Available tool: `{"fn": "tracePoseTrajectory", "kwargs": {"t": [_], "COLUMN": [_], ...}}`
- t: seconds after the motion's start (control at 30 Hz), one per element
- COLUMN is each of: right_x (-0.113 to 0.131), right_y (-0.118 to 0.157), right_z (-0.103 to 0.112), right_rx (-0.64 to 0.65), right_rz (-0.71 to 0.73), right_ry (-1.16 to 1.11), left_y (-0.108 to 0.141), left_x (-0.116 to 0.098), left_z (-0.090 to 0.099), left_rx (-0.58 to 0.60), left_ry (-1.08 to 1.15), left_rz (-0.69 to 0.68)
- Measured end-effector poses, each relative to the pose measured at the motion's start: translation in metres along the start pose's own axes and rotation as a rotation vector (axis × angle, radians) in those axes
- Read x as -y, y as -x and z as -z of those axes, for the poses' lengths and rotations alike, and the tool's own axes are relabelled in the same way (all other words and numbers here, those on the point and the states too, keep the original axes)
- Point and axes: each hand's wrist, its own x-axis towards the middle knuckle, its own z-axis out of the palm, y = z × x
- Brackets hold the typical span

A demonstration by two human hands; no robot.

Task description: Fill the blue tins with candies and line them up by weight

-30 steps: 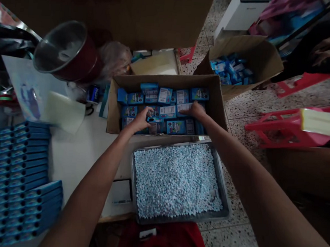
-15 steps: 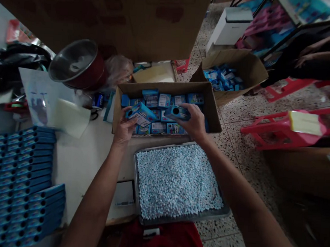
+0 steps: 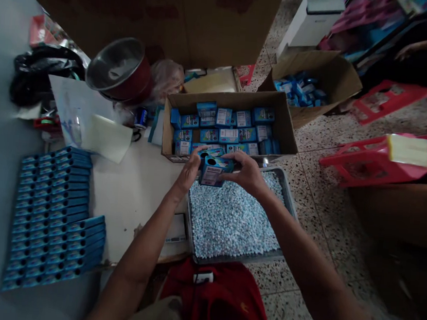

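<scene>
My left hand (image 3: 188,172) and my right hand (image 3: 247,173) have come together over the far edge of a metal tray (image 3: 290,199). Between them are two small blue boxes, the nearer candy box (image 3: 212,174) with a dark round hole in its top, the farther candy box (image 3: 214,152) partly hidden behind it. My left fingers close on the farther one and my right fingers on the nearer one. Pale blue and white candies (image 3: 234,225) are heaped in the tray. Just beyond, an open cardboard box (image 3: 288,131) holds several more blue boxes.
Rows of blue boxes (image 3: 50,217) stand at the left. A small flat scale (image 3: 176,229) lies beside the tray. Farther back are a red-sided metal bowl (image 3: 115,68), a second cardboard box (image 3: 345,81) and a red stool (image 3: 359,163). Another person sits at the upper right.
Both hands have drawn back from above the cardboard box towards me, bringing their two candy boxes together over the tray. The view has shifted slightly.
</scene>
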Motion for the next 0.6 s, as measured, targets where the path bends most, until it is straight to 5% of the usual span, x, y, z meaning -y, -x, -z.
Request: {"fn": "tracePoseTrajectory", "kwargs": {"t": [0.17, 0.3, 0.43, 0.6], "right_x": [-0.025, -0.027, -0.02, -0.035], "right_y": [0.035, 0.057, 0.054, 0.064], "right_z": [-0.027, -0.023, -0.033, -0.061], "right_rx": [-0.056, 0.098, 0.282, 0.059], "right_rz": [-0.148, -0.142, -0.208, -0.543], "right_ry": [0.074, 0.266, 0.176, -0.091], "left_y": [0.031, 0.033, 0.013, 0.021], "left_x": [0.027, 0.041, 0.035, 0.025], "left_z": [-0.005, 0.004, 0.016, 0.019], "left_rx": [0.14, 0.319, 0.561, 0.53], "left_ry": [-0.062, -0.262, -0.287, -0.473], "left_rz": [0.048, 0.058, 0.015, -0.134]}}
